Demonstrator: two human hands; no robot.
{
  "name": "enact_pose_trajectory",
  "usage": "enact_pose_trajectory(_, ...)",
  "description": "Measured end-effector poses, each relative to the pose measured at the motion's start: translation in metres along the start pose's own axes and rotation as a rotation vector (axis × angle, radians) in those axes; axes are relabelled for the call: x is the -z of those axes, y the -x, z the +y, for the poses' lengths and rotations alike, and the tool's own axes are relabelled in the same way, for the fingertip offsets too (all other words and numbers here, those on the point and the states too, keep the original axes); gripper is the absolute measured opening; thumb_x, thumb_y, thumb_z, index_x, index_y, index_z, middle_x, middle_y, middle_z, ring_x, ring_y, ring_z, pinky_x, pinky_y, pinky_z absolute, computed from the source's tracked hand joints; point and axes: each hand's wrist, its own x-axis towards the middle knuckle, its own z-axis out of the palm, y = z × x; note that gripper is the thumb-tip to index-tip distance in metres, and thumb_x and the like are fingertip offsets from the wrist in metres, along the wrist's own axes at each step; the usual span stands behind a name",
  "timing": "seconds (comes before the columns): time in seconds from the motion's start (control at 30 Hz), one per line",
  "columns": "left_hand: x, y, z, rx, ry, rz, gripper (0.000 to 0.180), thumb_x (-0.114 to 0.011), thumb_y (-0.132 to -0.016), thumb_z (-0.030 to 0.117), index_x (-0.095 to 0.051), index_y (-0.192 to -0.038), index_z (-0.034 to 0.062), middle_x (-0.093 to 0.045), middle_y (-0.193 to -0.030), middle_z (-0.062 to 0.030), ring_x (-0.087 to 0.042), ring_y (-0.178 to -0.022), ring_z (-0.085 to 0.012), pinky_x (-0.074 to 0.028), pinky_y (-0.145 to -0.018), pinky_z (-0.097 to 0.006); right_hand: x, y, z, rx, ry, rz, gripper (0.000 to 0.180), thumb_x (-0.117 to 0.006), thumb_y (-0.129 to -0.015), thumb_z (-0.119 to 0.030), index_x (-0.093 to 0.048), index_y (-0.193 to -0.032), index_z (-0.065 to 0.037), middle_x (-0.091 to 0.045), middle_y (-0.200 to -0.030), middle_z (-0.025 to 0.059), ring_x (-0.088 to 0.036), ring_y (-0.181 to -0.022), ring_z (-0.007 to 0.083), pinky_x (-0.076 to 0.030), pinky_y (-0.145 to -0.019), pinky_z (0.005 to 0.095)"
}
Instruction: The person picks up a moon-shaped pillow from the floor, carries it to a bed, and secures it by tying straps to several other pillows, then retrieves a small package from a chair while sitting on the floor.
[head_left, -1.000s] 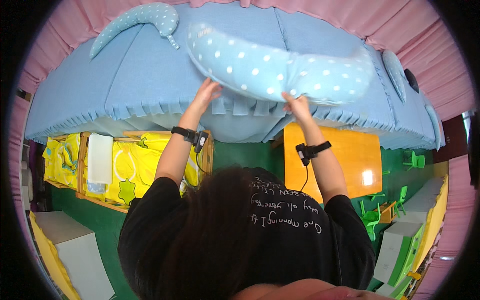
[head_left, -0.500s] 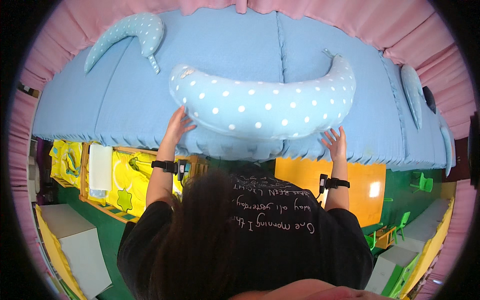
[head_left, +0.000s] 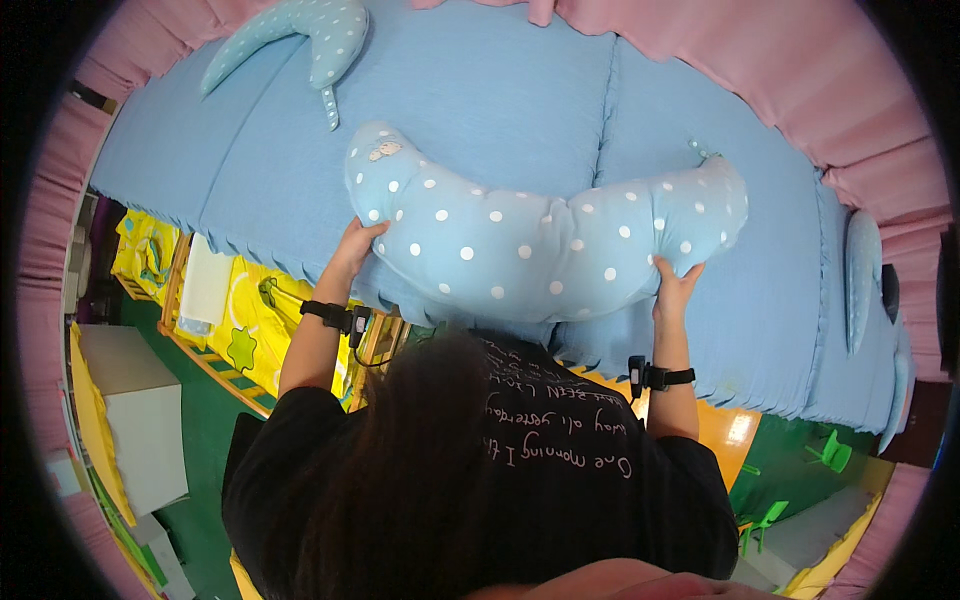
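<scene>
A large crescent-shaped pillow, light blue with white dots, lies between my hands on a blue-covered surface. Its ends curve away from me and its middle is creased. My left hand grips the near edge toward the left end, with some fingers hidden under it. On the other side, my right hand pinches the near edge toward the right end, pressing the fabric in. Each forearm wears a black strap with a small device.
A smaller dotted crescent pillow lies at the far left; another dotted pillow rests at the right. Pink drapery lines the far edge. Below stand a wooden cot with yellow bedding, an orange table and green chairs.
Both hands have closed from spread fingers onto the pillow's near edge. The pillow has come nearer and its middle has buckled. The whole view has turned slightly.
</scene>
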Motion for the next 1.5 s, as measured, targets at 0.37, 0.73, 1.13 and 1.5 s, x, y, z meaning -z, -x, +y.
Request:
enact_pose_trajectory(0.37, -0.023, 0.06, -0.001, -0.326, 0.032, 0.118, 0.051, -0.066, -0.076, 0.012, -0.043, -0.119, -0.0036, -0.057, -0.108, -0.0107, -0.053, -0.098, -0.0199, -0.04, -0.088, -0.032, -0.112, -0.103, -0.077, 0.298, 0.137, -0.502, 0.072, -0.063, -0.072, 0.001, -0.026, -0.134, -0.005, -0.04, -0.127, 0.0117, -0.04, -0.116, 0.0226, -0.034, -0.097, 0.0353)
enact_pose_trajectory(0.73, 0.015, 0.058, -0.005, 0.168, -0.131, -0.213, 0.036, -0.049, -0.088, 0.026, -0.054, -0.107, -0.0035, -0.065, -0.094, -0.0128, -0.063, -0.086, -0.0184, -0.05, -0.074, -0.026, -0.187, -0.114, -0.01, 0.313, 0.651, -1.002, 0.062, -0.061, -0.077, -0.011, -0.037, -0.133, -0.02, -0.023, -0.142, 0.0152, -0.026, -0.13, 0.0271, -0.035, -0.095, 0.0343)
enact_pose_trajectory(1.13, 0.105, -0.095, 0.171, -0.237, -0.446, -0.067, 0.028, -0.047, -0.088, 0.025, -0.056, -0.107, 0.0066, -0.062, -0.09, -0.0036, -0.057, -0.085, -0.0121, -0.045, -0.075, -0.028, -0.187, -0.112, 0.008, 0.277, 0.623, -0.902, 0.058, -0.054, -0.075, -0.001, -0.044, -0.129, -0.018, -0.019, -0.143, 0.0144, -0.021, -0.132, 0.0272, -0.026, -0.102, 0.0357)
enact_pose_trajectory(1.5, 0.187, -0.287, 0.146, -0.072, -0.053, 0.183, 0.015, -0.061, -0.079, 0.016, -0.057, -0.085, 0.0031, -0.053, -0.065, -0.0037, -0.047, -0.052, -0.0108, -0.04, -0.043, -0.025, -0.219, -0.097, -0.01, 0.079, 0.598, -0.717, 0.056, -0.038, -0.073, 0.003, -0.046, -0.127, -0.01, -0.017, -0.145, 0.0113, -0.016, -0.134, 0.0243, -0.017, -0.106, 0.0349)
